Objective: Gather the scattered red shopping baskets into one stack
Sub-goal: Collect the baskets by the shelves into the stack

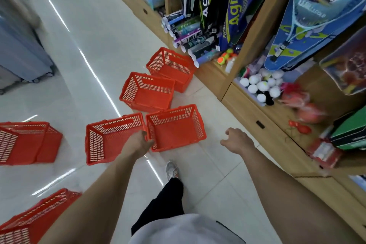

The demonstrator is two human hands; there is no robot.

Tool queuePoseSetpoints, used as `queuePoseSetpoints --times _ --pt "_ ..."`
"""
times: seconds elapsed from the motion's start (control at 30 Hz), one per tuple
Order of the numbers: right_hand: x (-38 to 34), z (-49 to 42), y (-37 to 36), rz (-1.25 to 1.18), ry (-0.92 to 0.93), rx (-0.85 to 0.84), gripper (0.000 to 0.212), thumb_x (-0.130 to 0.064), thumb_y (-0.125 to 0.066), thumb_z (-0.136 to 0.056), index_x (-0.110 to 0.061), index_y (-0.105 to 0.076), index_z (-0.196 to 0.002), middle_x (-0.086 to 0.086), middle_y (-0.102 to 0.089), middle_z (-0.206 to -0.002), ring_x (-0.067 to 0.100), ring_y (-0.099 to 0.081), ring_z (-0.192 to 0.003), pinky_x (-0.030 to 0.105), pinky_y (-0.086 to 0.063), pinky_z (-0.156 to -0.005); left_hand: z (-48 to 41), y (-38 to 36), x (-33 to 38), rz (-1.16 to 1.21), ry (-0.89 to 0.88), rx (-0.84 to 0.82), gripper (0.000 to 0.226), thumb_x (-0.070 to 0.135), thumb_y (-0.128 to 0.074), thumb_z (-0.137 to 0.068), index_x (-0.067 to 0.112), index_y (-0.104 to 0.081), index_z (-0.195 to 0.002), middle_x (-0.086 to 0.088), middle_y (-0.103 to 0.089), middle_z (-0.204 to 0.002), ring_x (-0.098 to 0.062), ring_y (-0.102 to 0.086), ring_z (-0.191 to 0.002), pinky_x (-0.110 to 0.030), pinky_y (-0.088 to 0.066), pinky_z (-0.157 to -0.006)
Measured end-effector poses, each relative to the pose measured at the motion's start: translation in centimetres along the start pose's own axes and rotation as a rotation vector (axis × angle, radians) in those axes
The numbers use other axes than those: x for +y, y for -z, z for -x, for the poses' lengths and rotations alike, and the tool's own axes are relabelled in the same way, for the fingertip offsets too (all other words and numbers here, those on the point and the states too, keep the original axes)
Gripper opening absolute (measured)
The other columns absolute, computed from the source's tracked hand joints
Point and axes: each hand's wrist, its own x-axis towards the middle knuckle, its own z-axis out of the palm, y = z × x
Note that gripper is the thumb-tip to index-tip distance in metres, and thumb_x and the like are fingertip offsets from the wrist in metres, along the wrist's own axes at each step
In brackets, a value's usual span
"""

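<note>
Several red mesh shopping baskets lie scattered on the white tiled floor. One basket (174,65) sits against the shelf base, and another (147,93) lies just in front of it. Two more sit side by side nearer me, the right one (178,130) and the left one (107,140). My left hand (139,141) is between these two, with its fingers curled over the left rim of the right one. My right hand (237,140) hovers over bare floor to the right of that basket, fingers apart and holding nothing. Further baskets lie at far left (25,142) and bottom left (33,222).
Wooden shelving (247,105) runs along the right side, holding racket bags, shuttlecock tubes and balls. A grey rolling rack (23,49) stands at upper left. My foot in a grey shoe (172,169) is planted just behind the near baskets.
</note>
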Motion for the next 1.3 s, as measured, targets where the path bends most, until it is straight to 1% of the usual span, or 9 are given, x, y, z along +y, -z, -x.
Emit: queuePoseSetpoints --times 0.23,0.4,0.67,0.77,0.9,0.97,1.07,1.2,1.3 --pt "-7.6 -12.0 1.0 -0.011 0.005 -0.086 0.063 -0.048 -0.061 -0.089 -0.019 -0.05 -0.144 0.006 -0.053 -0.143 0.029 -0.055 -0.126 0.042 -0.049 -0.097 -11.5 2.3 -1.5 0.001 0.088 -0.094 0.028 0.039 -0.061 -0.09 0.018 -0.062 -0.109 -0.001 -0.066 -0.108 -0.019 -0.06 -0.089 -0.033 -0.049 -0.081" --pt "-10.2 -21.8 -1.6 -0.081 0.014 -0.116 0.053 -0.048 -0.065 -0.087 -0.017 -0.059 -0.129 0.01 -0.06 -0.128 0.032 -0.06 -0.116 0.042 -0.051 -0.093 -20.6 -0.9 -4.4 -0.022 0.193 -0.121 0.055 0.047 -0.06 -0.09 0.011 -0.056 -0.132 -0.012 -0.062 -0.129 -0.029 -0.059 -0.114 -0.039 -0.048 -0.095" --pt "-6.2 -41.8 -14.4 -0.127 -0.036 -0.14 0.057 -0.038 -0.07 -0.086 -0.012 -0.056 -0.134 0.015 -0.061 -0.128 0.035 -0.061 -0.116 0.045 -0.051 -0.093 -36.9 -12.0 -12.0 0.058 0.307 -0.073 0.06 0.048 -0.065 -0.085 0.013 -0.053 -0.133 -0.009 -0.06 -0.131 -0.026 -0.06 -0.114 -0.043 -0.049 -0.095" --pt "-3.9 -49.2 -20.4 -0.135 -0.041 -0.109 0.06 -0.041 -0.072 -0.084 -0.014 -0.055 -0.135 0.015 -0.061 -0.126 0.036 -0.061 -0.116 0.046 -0.051 -0.092 -42.9 -17.3 -16.5 0.019 0.328 -0.068 0.065 0.051 -0.065 -0.084 0.016 -0.051 -0.136 -0.009 -0.058 -0.132 -0.026 -0.057 -0.117 -0.044 -0.048 -0.098" --pt "-0.8 -57.1 -27.4 -0.148 -0.043 -0.032 0.072 -0.046 -0.069 -0.08 -0.019 -0.046 -0.142 0.016 -0.058 -0.127 0.038 -0.06 -0.114 0.05 -0.053 -0.092 -49.7 -23.0 -20.7 -0.007 0.336 0.018 0.066 0.042 -0.066 -0.087 0.014 -0.043 -0.142 -0.014 -0.052 -0.135 -0.032 -0.05 -0.124 -0.05 -0.043 -0.104" --pt "0.2 -59.8 -29.9 -0.162 -0.052 -0.006 0.078 -0.052 -0.064 -0.077 -0.021 -0.04 -0.144 0.015 -0.057 -0.128 0.039 -0.061 -0.113 0.053 -0.054 -0.091 -52.0 -25.0 -21.6 0.039 0.359 0.096 0.065 0.04 -0.065 -0.089 0.014 -0.04 -0.143 -0.013 -0.049 -0.136 -0.033 -0.049 -0.125 -0.053 -0.043 -0.103" --pt "0.7 -62.1 -32.4 -0.21 -0.073 0.037 0.079 -0.043 -0.068 -0.086 -0.02 -0.029 -0.151 0.017 -0.053 -0.136 0.041 -0.058 -0.119 0.056 -0.051 -0.096 -53.9 -27.4 -22.6 -0.018 0.336 0.218 0.068 0.034 -0.065 -0.088 0.013 -0.035 -0.146 -0.017 -0.043 -0.135 -0.036 -0.044 -0.126 -0.053 -0.04 -0.102" --pt "1.2 -63.4 -34.0 -0.268 -0.086 0.121 0.059 -0.023 -0.053 -0.094 -0.021 -0.031 -0.149 0.016 -0.057 -0.135 0.041 -0.059 -0.118 0.057 -0.051 -0.097 -54.5 -29.7 -23.1 -0.124 0.287 0.25 0.069 0.032 -0.064 -0.088 0.015 -0.03 -0.146 -0.019 -0.04 -0.137 -0.041 -0.039 -0.123 -0.057 -0.041 -0.097" --pt "2.3 -63.5 -34.1 -0.25 -0.096 0.168 0.053 -0.017 -0.046 -0.096 -0.023 -0.032 -0.146 0.017 -0.059 -0.131 0.042 -0.062 -0.113 0.061 -0.053 -0.091 -55.2 -30.1 -23.1 -0.037 0.296 0.263 0.066 0.033 -0.059 -0.088 0.02 -0.029 -0.146 -0.018 -0.042 -0.134 -0.039 -0.041 -0.123 -0.057 -0.045 -0.097"
